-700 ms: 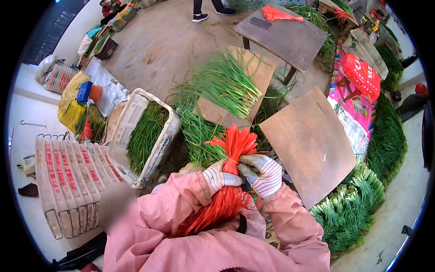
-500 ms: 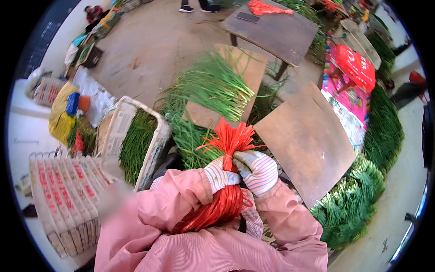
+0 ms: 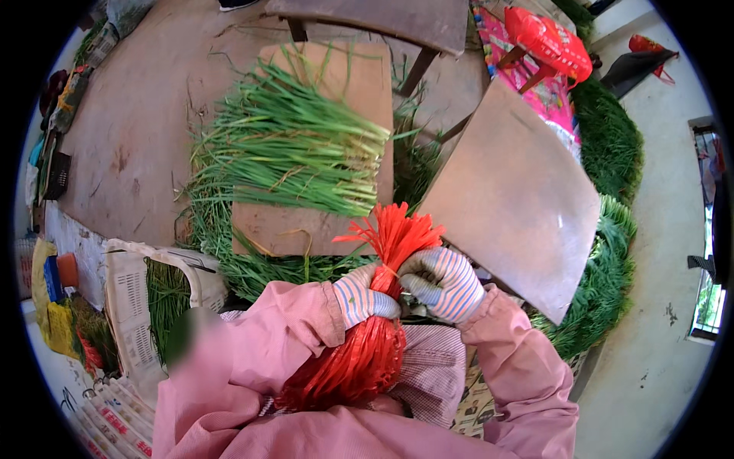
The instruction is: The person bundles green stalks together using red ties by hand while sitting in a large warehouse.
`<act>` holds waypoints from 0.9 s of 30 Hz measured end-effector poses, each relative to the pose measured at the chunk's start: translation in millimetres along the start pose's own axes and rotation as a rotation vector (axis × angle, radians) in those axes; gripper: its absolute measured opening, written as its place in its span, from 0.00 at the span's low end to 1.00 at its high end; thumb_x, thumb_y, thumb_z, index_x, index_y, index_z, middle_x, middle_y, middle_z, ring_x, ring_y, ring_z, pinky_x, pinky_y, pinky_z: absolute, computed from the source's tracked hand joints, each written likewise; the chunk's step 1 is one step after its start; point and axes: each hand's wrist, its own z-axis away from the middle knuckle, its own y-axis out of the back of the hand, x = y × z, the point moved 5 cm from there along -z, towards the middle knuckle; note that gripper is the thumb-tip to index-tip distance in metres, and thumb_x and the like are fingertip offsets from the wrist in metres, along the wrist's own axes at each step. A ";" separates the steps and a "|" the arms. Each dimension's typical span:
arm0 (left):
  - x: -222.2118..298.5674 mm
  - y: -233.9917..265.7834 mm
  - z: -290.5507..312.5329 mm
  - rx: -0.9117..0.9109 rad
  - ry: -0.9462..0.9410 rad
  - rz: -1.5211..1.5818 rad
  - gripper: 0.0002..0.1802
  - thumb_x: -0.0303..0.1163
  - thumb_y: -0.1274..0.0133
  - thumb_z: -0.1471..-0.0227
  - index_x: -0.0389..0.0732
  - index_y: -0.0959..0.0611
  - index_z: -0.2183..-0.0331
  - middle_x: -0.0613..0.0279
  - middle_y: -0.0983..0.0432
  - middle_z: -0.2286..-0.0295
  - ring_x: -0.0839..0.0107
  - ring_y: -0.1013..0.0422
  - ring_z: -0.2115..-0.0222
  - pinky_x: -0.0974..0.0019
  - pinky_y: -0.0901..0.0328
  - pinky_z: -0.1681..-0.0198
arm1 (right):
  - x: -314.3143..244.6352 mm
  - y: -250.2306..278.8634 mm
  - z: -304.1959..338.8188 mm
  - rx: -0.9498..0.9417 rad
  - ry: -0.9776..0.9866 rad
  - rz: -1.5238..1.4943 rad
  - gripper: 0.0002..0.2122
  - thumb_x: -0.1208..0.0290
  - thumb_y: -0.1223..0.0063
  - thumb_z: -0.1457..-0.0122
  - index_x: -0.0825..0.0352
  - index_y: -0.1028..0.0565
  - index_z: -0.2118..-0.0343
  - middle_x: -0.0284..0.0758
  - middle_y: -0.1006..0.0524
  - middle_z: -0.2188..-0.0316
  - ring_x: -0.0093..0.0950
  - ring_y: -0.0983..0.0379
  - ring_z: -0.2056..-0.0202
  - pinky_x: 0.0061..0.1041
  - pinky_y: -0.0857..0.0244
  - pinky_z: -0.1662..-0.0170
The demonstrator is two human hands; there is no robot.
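A bundle of red plastic tying strips stands against my lap, narrow at the neck and fanned out at its upper end. My left hand, in a striped, white-palmed glove, is wrapped round it just below the neck. A thin pale band crosses the neck. My right hand, gloved alike with grey fingertips, has its fingers curled and pressed together at the right side of the neck; its fingertips are partly hidden. Beyond the bundle, long green garlic chives lie spread on a brown board.
At right a bare brown board leans near more bundled greens. A white plastic crate holding greens stands at left. Ahead are a dark wooden table and a stool with a red bag over it.
My view has swung down and to the right, so the chives look nearer and larger. My left hand still grips the red bundle; my right stays at its neck, slightly lower and further right.
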 end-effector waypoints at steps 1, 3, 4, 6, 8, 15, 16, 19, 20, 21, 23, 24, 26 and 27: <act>-7.3 9.4 4.0 0.060 -0.045 0.016 0.23 0.18 0.44 0.70 0.38 0.26 0.64 0.64 0.26 0.75 0.74 0.30 0.72 0.72 0.35 0.66 | 13.8 -11.5 0.2 -0.018 -0.107 -0.147 0.06 0.74 0.48 0.51 0.70 0.27 0.72 0.35 0.28 0.80 0.26 0.30 0.77 0.24 0.36 0.72; -22.5 23.2 9.6 0.079 -0.044 0.006 0.24 0.18 0.44 0.70 0.38 0.26 0.63 0.64 0.26 0.75 0.74 0.30 0.73 0.72 0.35 0.66 | 30.5 -28.0 2.5 -0.026 -0.158 -0.271 0.06 0.73 0.49 0.49 0.71 0.28 0.72 0.30 0.28 0.79 0.17 0.34 0.75 0.21 0.36 0.70; -30.1 28.0 10.5 0.084 -0.050 -0.003 0.25 0.18 0.44 0.70 0.38 0.26 0.63 0.64 0.26 0.74 0.74 0.30 0.73 0.72 0.36 0.66 | 39.6 -35.0 0.6 0.015 0.000 -0.253 0.06 0.73 0.49 0.50 0.70 0.28 0.71 0.31 0.28 0.78 0.18 0.33 0.75 0.20 0.36 0.70; -47.5 33.8 13.9 0.092 -0.068 -0.009 0.26 0.18 0.45 0.70 0.38 0.27 0.61 0.63 0.26 0.74 0.73 0.30 0.72 0.71 0.35 0.66 | 45.4 -44.4 6.2 0.005 0.048 -0.154 0.06 0.74 0.49 0.51 0.70 0.28 0.72 0.31 0.29 0.79 0.19 0.34 0.76 0.20 0.38 0.72; -59.5 29.0 20.8 0.112 -0.097 -0.032 0.26 0.17 0.45 0.70 0.38 0.27 0.61 0.63 0.26 0.74 0.72 0.29 0.72 0.70 0.34 0.66 | 42.0 -53.8 18.0 0.010 0.014 -0.076 0.05 0.74 0.51 0.52 0.69 0.29 0.74 0.31 0.30 0.80 0.19 0.35 0.77 0.20 0.38 0.73; -84.7 -11.6 56.9 0.147 -0.226 -0.145 0.30 0.19 0.43 0.73 0.38 0.28 0.60 0.63 0.26 0.72 0.71 0.29 0.71 0.69 0.35 0.64 | 12.8 -88.7 116.3 0.135 0.326 0.122 0.03 0.77 0.54 0.53 0.69 0.31 0.74 0.36 0.32 0.79 0.31 0.35 0.75 0.27 0.40 0.70; -88.8 -16.6 62.0 0.147 -0.231 -0.145 0.30 0.20 0.42 0.74 0.38 0.28 0.60 0.63 0.26 0.72 0.71 0.30 0.71 0.70 0.35 0.64 | 1.3 -91.8 130.9 0.155 0.448 0.252 0.04 0.78 0.53 0.54 0.68 0.31 0.74 0.38 0.32 0.78 0.35 0.35 0.74 0.28 0.40 0.68; -108.5 -30.7 68.1 0.110 -0.248 -0.144 0.36 0.20 0.41 0.76 0.38 0.30 0.57 0.60 0.27 0.68 0.69 0.30 0.66 0.68 0.37 0.59 | -10.6 -107.1 169.8 0.243 0.573 0.325 0.05 0.80 0.52 0.56 0.69 0.32 0.74 0.39 0.33 0.73 0.38 0.36 0.70 0.30 0.40 0.64; -115.1 -38.4 68.9 0.092 -0.273 -0.141 0.37 0.20 0.41 0.76 0.38 0.31 0.56 0.60 0.27 0.67 0.68 0.30 0.64 0.68 0.37 0.58 | -11.8 -113.3 182.2 0.282 0.631 0.340 0.05 0.81 0.52 0.56 0.69 0.33 0.74 0.39 0.33 0.72 0.37 0.36 0.69 0.30 0.40 0.63; -115.9 -39.1 71.1 0.090 -0.276 -0.253 0.39 0.19 0.42 0.76 0.38 0.32 0.54 0.60 0.28 0.63 0.67 0.31 0.61 0.67 0.38 0.56 | -13.3 -118.5 189.7 0.273 0.638 0.313 0.06 0.82 0.52 0.56 0.69 0.33 0.73 0.39 0.33 0.70 0.37 0.36 0.67 0.29 0.40 0.62; -108.8 -47.7 70.8 0.030 -0.384 -0.306 0.40 0.17 0.43 0.74 0.38 0.33 0.51 0.58 0.31 0.57 0.65 0.35 0.55 0.63 0.39 0.53 | -10.1 -120.4 193.1 0.158 0.441 0.038 0.04 0.79 0.54 0.51 0.69 0.34 0.71 0.36 0.33 0.75 0.28 0.36 0.72 0.25 0.39 0.66; -114.7 -52.6 70.8 0.018 -0.392 -0.280 0.40 0.16 0.42 0.73 0.38 0.33 0.51 0.58 0.31 0.56 0.64 0.35 0.54 0.62 0.39 0.52 | -0.8 -126.9 201.9 0.056 0.166 -0.132 0.03 0.77 0.56 0.48 0.69 0.34 0.70 0.35 0.33 0.77 0.25 0.36 0.75 0.24 0.39 0.69; -123.7 -64.5 67.7 0.029 -0.449 -0.322 0.39 0.19 0.43 0.72 0.38 0.35 0.51 0.60 0.29 0.60 0.67 0.33 0.59 0.66 0.38 0.56 | 9.3 -128.5 215.0 0.119 0.154 -0.189 0.06 0.71 0.56 0.46 0.68 0.33 0.69 0.34 0.33 0.79 0.23 0.37 0.78 0.23 0.39 0.72; -128.4 -66.5 65.7 0.034 -0.470 -0.350 0.39 0.20 0.43 0.71 0.38 0.36 0.51 0.60 0.28 0.62 0.69 0.31 0.62 0.68 0.37 0.57 | 16.4 -129.9 218.6 0.155 0.151 -0.228 0.08 0.68 0.57 0.45 0.68 0.33 0.69 0.33 0.33 0.81 0.21 0.37 0.80 0.23 0.39 0.74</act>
